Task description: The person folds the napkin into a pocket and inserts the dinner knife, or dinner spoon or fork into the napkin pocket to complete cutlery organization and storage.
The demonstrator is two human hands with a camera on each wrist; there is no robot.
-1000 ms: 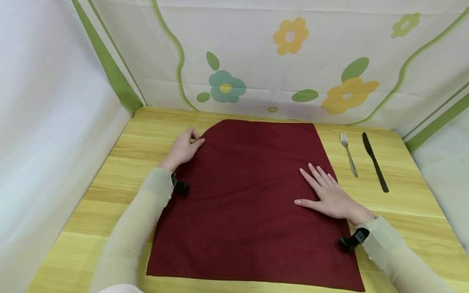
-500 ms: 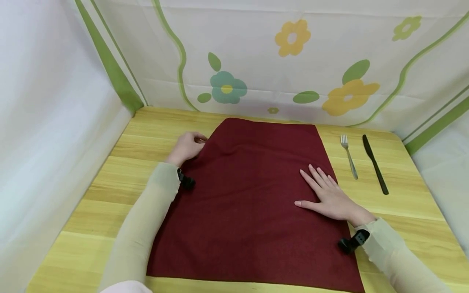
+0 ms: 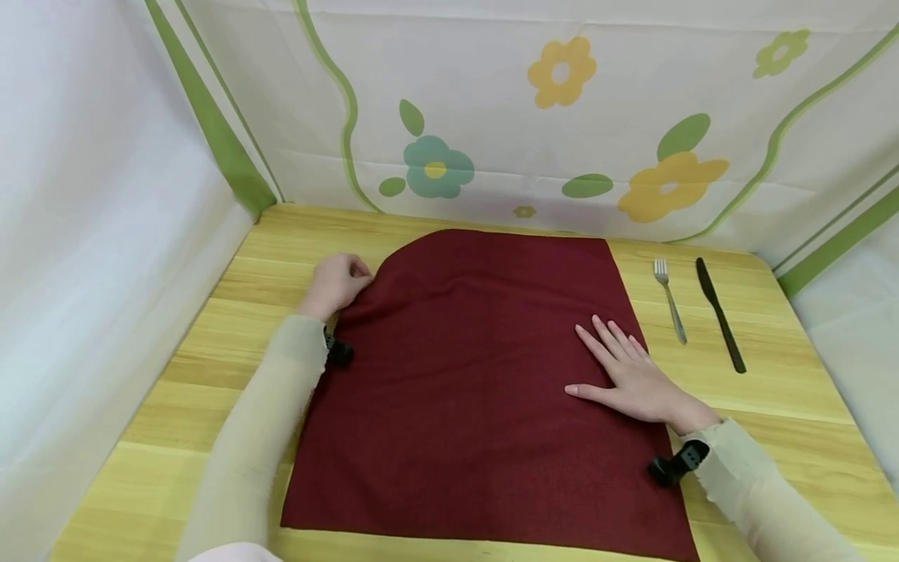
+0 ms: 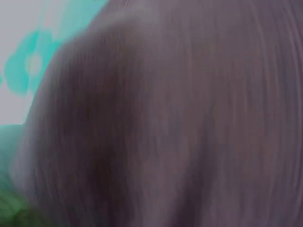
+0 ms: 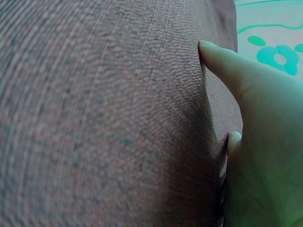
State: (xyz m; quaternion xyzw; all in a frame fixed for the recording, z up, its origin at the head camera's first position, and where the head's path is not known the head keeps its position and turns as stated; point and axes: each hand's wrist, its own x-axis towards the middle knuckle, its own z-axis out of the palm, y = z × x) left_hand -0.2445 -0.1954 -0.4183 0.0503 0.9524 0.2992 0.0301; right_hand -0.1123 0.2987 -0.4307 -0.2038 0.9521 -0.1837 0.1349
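Observation:
A dark red cloth [image 3: 477,406] lies spread over the wooden table. Its far left edge curves inward and is raised, with soft folds running from it. There my left hand [image 3: 333,285] pinches the edge between thumb and curled fingers. On the right side of the cloth my right hand [image 3: 628,378] rests flat, fingers spread. The right wrist view shows the thumb of the right hand [image 5: 270,118] against the weave. In the left wrist view the cloth [image 4: 165,118] is blurred and fills most of the picture, so the left fingers are hidden.
Right of the cloth lie a fork [image 3: 670,300] and a black knife [image 3: 719,312], side by side. The wooden table [image 3: 175,406] ends at a white curtain [image 3: 492,101] with printed flowers behind, and white fabric walls stand at both sides.
The left hand first moved slightly right with the cloth's edge, then back left, and folds have formed near it. The right hand has stayed in place.

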